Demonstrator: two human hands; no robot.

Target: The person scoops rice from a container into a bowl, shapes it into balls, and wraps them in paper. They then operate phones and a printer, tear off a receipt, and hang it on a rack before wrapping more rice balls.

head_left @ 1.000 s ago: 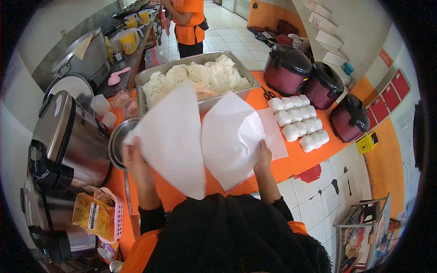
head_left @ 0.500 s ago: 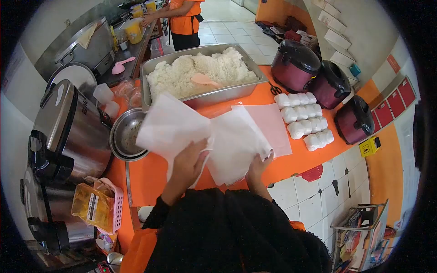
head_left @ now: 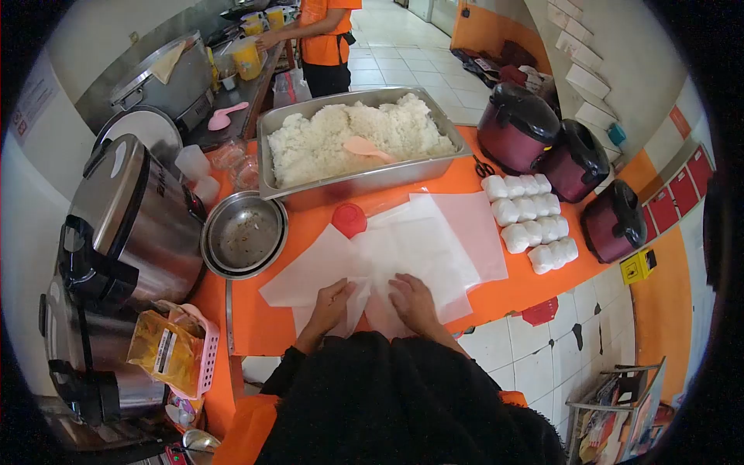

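White wrapping paper sheets [head_left: 415, 248] lie in an overlapping stack on the orange table, over a pinkish sheet [head_left: 484, 240]. My left hand [head_left: 330, 307] is closed on the near edge of a white sheet [head_left: 310, 267] that fans out to the left, its corner folded up by the fingers. Resting on the stack's near part is my right hand [head_left: 414, 302], fingers spread and slightly bent on the paper. Just beyond the sheets stands a round red object [head_left: 349, 220], perhaps a lid or cup. Behind it, a steel tray [head_left: 372, 180] holds cooked rice with a pink rice paddle [head_left: 369, 149].
White wrapped bundles [head_left: 531, 221] sit in rows at right, near scissors [head_left: 483, 167] and maroon rice cookers [head_left: 518, 128]. Nested steel bowls [head_left: 245, 234], large steel cookers [head_left: 132, 221] and a pink basket [head_left: 208, 349] line the left. A person in orange [head_left: 325, 39] works at the back.
The left sheet, raised and in front of the bowls before, has come down onto the table. My right hand moved left from the stack's right edge. The red object came into view.
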